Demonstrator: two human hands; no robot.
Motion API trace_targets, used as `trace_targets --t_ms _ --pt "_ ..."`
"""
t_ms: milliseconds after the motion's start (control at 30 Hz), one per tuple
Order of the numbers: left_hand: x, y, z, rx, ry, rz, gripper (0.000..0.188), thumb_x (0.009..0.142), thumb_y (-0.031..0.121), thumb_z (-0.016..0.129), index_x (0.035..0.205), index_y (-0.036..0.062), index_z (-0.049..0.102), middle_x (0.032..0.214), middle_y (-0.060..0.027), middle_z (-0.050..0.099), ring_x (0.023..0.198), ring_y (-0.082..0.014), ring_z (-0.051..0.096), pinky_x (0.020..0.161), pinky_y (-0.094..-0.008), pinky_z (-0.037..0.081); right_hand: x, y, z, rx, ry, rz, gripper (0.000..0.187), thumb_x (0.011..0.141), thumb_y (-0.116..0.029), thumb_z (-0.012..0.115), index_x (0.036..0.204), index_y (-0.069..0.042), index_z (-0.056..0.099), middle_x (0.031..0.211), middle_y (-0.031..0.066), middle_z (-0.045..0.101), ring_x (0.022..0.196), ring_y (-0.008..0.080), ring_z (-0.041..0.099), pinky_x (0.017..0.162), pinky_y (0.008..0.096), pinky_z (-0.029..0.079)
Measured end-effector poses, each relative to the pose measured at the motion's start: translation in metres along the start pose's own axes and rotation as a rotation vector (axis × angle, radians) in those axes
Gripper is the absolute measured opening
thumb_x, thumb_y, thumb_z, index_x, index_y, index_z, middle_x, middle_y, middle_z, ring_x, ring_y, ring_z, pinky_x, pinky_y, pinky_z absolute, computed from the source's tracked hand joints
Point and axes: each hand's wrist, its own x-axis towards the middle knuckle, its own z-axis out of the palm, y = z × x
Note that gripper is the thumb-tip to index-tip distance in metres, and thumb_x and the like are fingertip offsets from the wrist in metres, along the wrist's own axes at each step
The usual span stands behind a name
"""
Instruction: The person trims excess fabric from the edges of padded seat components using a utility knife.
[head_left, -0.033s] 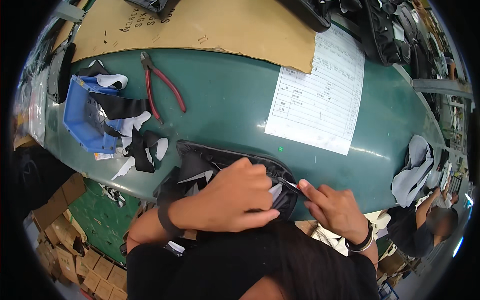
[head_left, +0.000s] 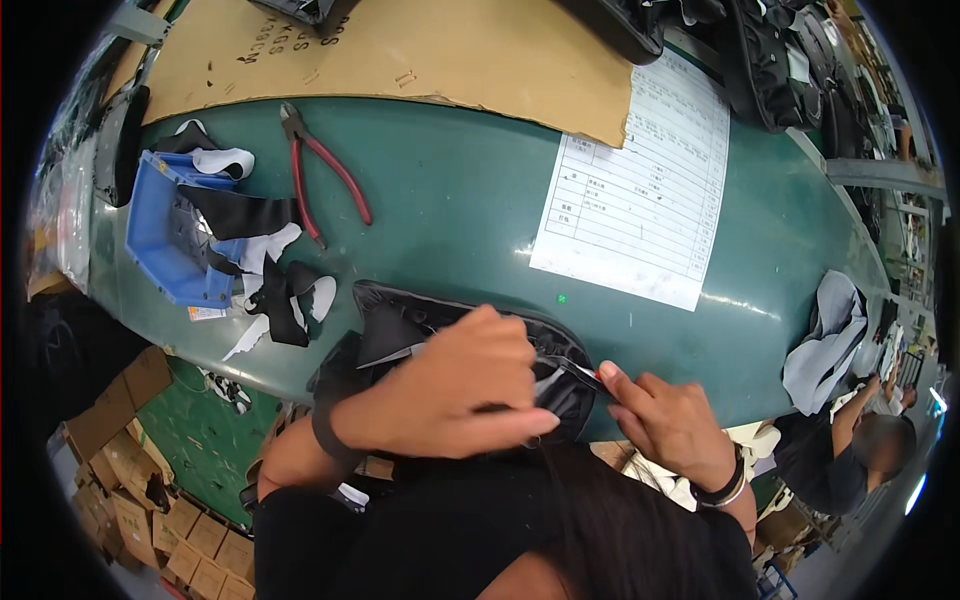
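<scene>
A black fabric case or bag (head_left: 455, 302) lies open at the near edge of the green table, with grey and black cloth folds inside. My left hand (head_left: 460, 385) is closed over its middle, knuckles up and thumb pointing right; what the curled fingers grip is hidden beneath. At the bag's right edge my right hand (head_left: 665, 415) is closed around a slim dark thing (head_left: 585, 374) with a pale and red spot near the thumb. Its tip reaches into the bag's rim, and its kind is unclear.
Red-handled cutting pliers (head_left: 330, 170) lie beyond the bag, beside a blue bin (head_left: 160, 240) with black and white strips (head_left: 285, 305). A printed sheet (head_left: 630, 220) and brown cardboard (head_left: 400, 60) lie farther back. Grey cloth (head_left: 828, 340) sits right; another person (head_left: 850, 460) is beyond.
My left hand has shifted slightly up and left over the bag, and its lower part is blurred. The right hand has barely moved.
</scene>
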Motion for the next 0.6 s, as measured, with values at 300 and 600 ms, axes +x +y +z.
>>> trace_targets --t_ms 300,600 --pt "0.001 0.01 -0.022 -0.301 0.259 -0.204 0.026 0.081 0.018 0.07 0.066 0.0018 0.055 0.068 -0.0035 0.048 0.073 -0.0168 0.055 0.057 -0.029 0.044 -0.025 -0.014 0.023 0.063 0.18 0.202 0.053 0.082 -0.015 0.069 0.133 -0.016 0.053 0.067 0.0077 0.049 0.051 0.0283 0.052 0.046 0.0389 0.041" --pt "0.005 0.006 0.028 0.455 0.126 -0.182 0.027 0.075 0.026 0.073 0.063 0.0081 0.055 0.071 -0.0039 0.046 0.074 -0.0234 0.041 0.066 -0.0359 0.031 -0.005 -0.012 -0.006 0.062 0.117 0.136 0.053 0.081 -0.007 0.07 0.132 -0.009 0.052 0.092 0.0149 0.066 0.074 0.0335 0.065 0.062 0.0401 0.05"
